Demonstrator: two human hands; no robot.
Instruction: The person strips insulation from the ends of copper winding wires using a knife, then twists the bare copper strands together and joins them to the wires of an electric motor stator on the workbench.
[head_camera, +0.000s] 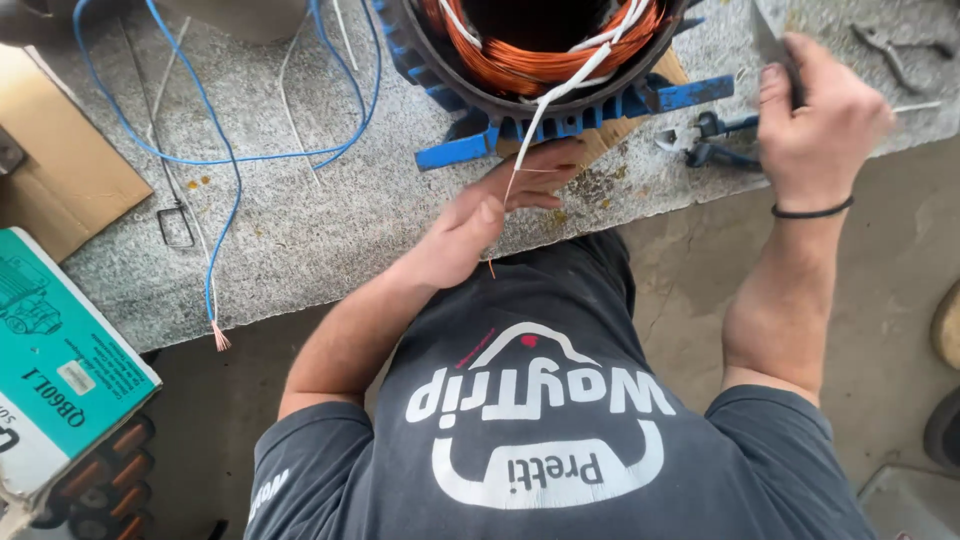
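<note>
The stator (540, 70), blue-finned with copper windings, is trailing a white lead (545, 105); left hand (480, 225) is pinching its end, right hand (815, 120) is gripping a blade (768, 42).

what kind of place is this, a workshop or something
Probably a motor repair workshop. A blue motor housing with bare copper windings sits on a stone bench, pliers lie beside it, and loose blue wire trails across the bench.
</note>
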